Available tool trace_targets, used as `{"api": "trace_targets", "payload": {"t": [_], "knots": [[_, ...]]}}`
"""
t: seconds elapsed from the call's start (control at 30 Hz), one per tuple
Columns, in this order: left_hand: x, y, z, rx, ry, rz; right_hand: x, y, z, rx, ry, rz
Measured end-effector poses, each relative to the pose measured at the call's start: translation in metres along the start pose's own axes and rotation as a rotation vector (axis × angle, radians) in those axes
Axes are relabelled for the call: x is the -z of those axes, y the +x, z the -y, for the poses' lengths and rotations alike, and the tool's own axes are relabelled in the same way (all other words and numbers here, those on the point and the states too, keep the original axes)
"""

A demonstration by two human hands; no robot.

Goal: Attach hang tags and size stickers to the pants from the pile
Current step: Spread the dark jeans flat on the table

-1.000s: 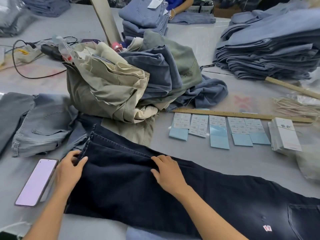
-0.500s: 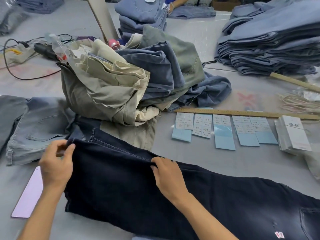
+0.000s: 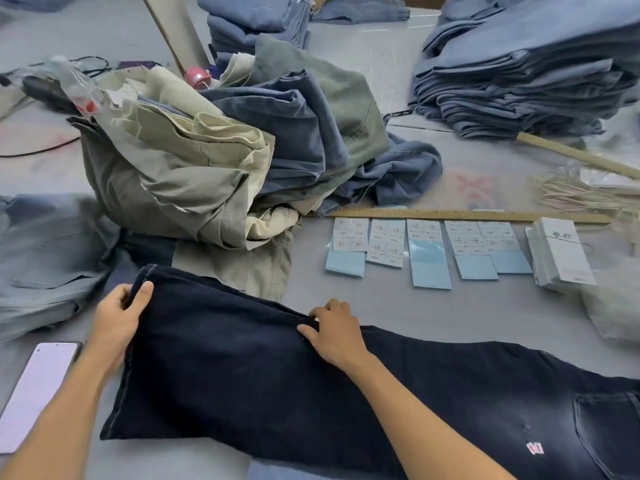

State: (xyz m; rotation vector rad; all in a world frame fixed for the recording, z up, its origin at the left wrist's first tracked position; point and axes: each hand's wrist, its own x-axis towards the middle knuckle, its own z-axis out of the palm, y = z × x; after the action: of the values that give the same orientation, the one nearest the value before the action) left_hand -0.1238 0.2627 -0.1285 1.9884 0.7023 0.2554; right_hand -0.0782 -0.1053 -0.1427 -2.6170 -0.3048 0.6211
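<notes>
Dark navy pants (image 3: 242,368) lie across the table in front of me, a back pocket with a small red-white label at the lower right. My left hand (image 3: 117,320) grips the hem edge of the leg at its left end. My right hand (image 3: 334,332) pinches the far edge of the same leg near its middle. Behind them sits the pile of pants (image 3: 221,157) in beige, olive and blue. Size sticker sheets (image 3: 426,251) lie in a row on blue backings, with a stack of white hang tags (image 3: 559,254) at their right.
A phone (image 3: 38,389) lies at the left by my forearm. Light jeans (image 3: 45,258) lie at the far left. A wooden ruler (image 3: 464,215) runs behind the stickers, strings (image 3: 575,197) beyond it. Folded blue pants stacks (image 3: 526,71) stand at the back right.
My left hand has taken hold of the leg's hem and pulled it toward me, clear of the pile. The right hand keeps its grip on the far edge.
</notes>
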Motion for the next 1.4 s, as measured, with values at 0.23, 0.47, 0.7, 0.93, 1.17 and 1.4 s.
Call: {"api": "trace_targets", "payload": {"t": [0.23,0.47,0.7,0.93,1.17,1.4], "knots": [[0.033,0.008,-0.023,-0.152,0.22,-0.126,0.008,-0.002,0.008,0.104,0.058,-0.244],[0.038,-0.021,0.044,0.069,0.234,0.198,0.001,-0.037,0.008,0.156,-0.093,-0.488],[0.051,0.023,0.029,-0.116,0.45,-0.021,-0.059,-0.114,-0.032,0.074,-0.185,-0.333],[0.073,-0.043,-0.053,-0.086,0.228,0.373,-0.04,-0.129,-0.066,0.134,0.248,-0.22],[-0.049,-0.195,-0.197,-0.089,0.035,0.686,0.008,-0.207,-0.144,-0.139,0.753,-0.581],[-0.258,-0.318,-0.143,-0.106,0.458,0.742,0.025,-0.231,-0.176,-0.363,0.81,-0.575]]}}
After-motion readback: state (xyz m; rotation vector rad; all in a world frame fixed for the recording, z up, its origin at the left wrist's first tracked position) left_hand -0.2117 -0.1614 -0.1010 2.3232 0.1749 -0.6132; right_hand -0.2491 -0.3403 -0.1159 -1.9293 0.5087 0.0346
